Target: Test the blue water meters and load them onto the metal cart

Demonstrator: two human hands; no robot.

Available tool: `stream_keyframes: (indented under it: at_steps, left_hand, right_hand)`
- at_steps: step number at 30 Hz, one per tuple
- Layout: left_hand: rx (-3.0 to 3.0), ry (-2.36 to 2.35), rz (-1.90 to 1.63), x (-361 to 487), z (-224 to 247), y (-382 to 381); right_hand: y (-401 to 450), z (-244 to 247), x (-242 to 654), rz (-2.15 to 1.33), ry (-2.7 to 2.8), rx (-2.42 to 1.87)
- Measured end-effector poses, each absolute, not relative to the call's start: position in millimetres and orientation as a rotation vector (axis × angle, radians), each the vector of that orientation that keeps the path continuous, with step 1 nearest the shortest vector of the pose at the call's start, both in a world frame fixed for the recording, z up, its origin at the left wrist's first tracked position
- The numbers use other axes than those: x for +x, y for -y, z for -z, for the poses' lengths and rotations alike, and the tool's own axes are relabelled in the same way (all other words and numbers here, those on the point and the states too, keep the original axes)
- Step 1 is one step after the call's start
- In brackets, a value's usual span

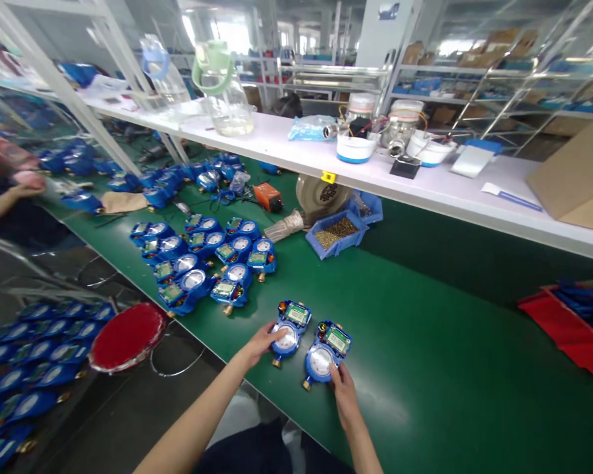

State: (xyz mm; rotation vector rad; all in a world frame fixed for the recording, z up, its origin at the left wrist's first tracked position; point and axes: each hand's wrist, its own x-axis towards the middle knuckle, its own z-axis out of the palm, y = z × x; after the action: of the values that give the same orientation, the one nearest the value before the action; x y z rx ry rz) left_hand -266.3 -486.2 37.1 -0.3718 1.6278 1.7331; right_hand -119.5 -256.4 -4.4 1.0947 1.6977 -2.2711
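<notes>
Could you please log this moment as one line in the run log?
left hand: on blue water meter | right hand: on second blue water meter | surface: green bench mat

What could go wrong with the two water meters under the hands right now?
The left hand rests on a blue water meter fairly near the front edge of the green bench, so a careless slide might send it over. That meter sits almost against the second meter under the right hand, so their housings could knock together. Its brass fitting could also scratch something if dragged.
</notes>
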Motion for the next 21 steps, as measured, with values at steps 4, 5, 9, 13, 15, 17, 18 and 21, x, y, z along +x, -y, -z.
stream_keyframes:
  at_steps: [4, 5, 9, 13, 15, 17, 18, 21]
  left_hand:
    - [-0.328, -1.692, -1.761, -260, -39, 485]
    - [-0.313, -1.714, -1.762, -259, -39, 486]
    - [-0.284, -1.812, -1.73, -247, -37, 507]
    - [-0.236, -1.866, -1.684, -224, -29, 557]
    - [-0.225, -1.885, -1.641, -208, -21, 592]
    - [-0.23, -1.921, -1.556, -188, -12, 635]
    - [-0.245, -1.953, -1.497, -177, -8, 659]
    - [-0.326, -1.997, -1.345, -141, 2, 737]
  right_hand:
    - [257, 2, -122, 2.229, -1.714, 1.099]
    - [258, 1, -120, 2.226, -1.719, 1.108]
    - [267, 4, -110, 2.208, -1.809, 1.206]
    - [287, 13, -97, 2.164, -1.913, 1.373]
    - [299, 16, -91, 2.116, -1.981, 1.469]
    - [311, 16, -86, 2.066, -2.04, 1.513]
    - [317, 15, -85, 2.039, -2.062, 1.522]
    - [334, 9, -81, 1.864, -2.183, 1.586]
